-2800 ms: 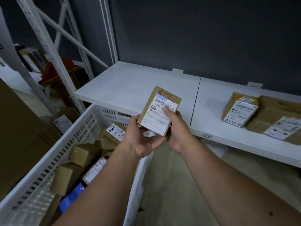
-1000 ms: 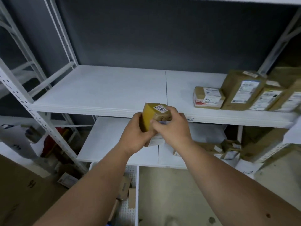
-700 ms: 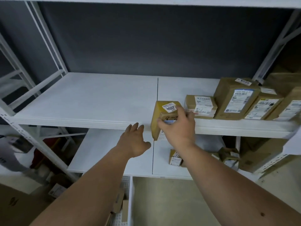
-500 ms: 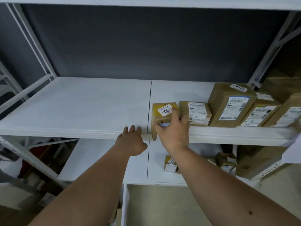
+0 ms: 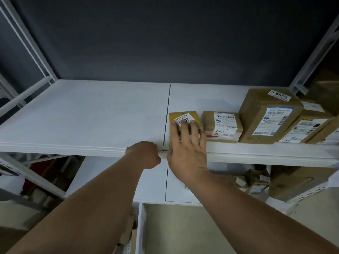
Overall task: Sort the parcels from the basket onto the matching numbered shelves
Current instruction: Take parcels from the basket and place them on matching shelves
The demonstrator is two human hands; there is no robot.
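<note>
Right hand is pressing straight, spread fingers on small parcel, now sitting on upper shelf beside 4-2 parcel; left hand, fingers hidden, is idling at shelf edge; basket contents likely remaining.

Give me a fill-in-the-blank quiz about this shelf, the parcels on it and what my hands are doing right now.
1. The right hand presses straight fingers on the small yellow-topped parcel, which sits on the ____ shelf.
2. That parcel is the ____most in the row.
3. The flat parcel beside it has ____ handwritten on it.
4. The left hand holds ____.

Missing: upper; left; 4-2; nothing
</note>
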